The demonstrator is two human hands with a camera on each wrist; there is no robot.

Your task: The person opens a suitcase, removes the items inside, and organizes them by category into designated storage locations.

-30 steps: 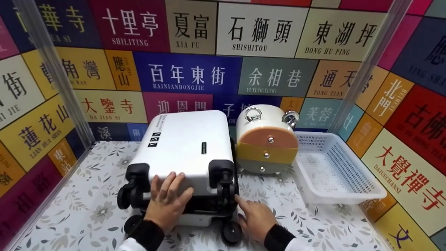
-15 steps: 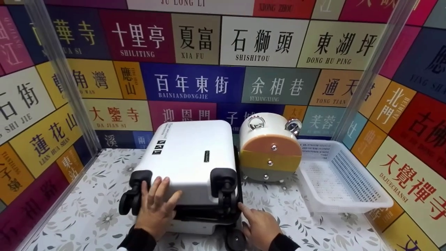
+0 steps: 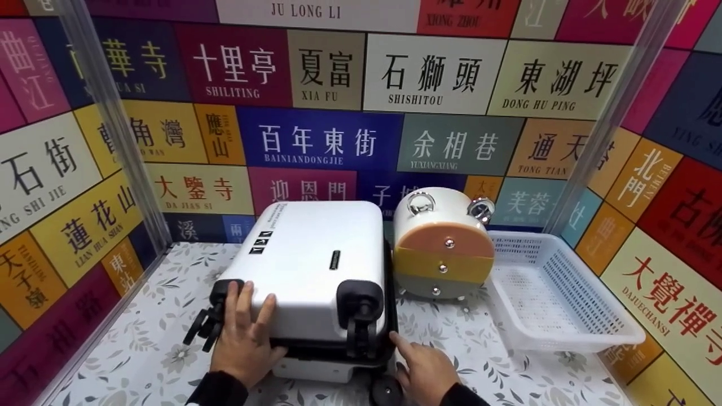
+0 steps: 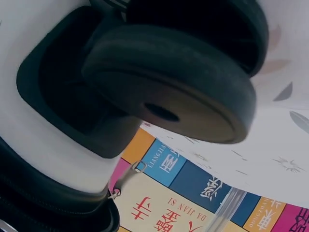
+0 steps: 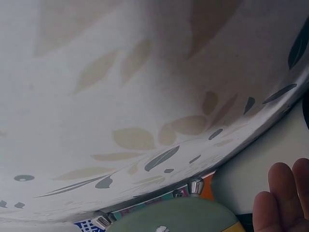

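Your left hand [image 3: 243,338] lies flat, fingers straight, on the near end of the white hard-shell suitcase [image 3: 316,265], which lies on its side w/ black wheels [image 4: 174,87] toward you. Your right hand [image 3: 424,369] rests fingers straight on the table, index tip touching the case's near right corner. The case sits on a floral-print tabletop [image 3: 146,349], just beside a round white drawer box [image 3: 443,248] and a white plastic basket [image 3: 564,304], w/ colourful sign-panel walls [image 3: 321,135] behind.
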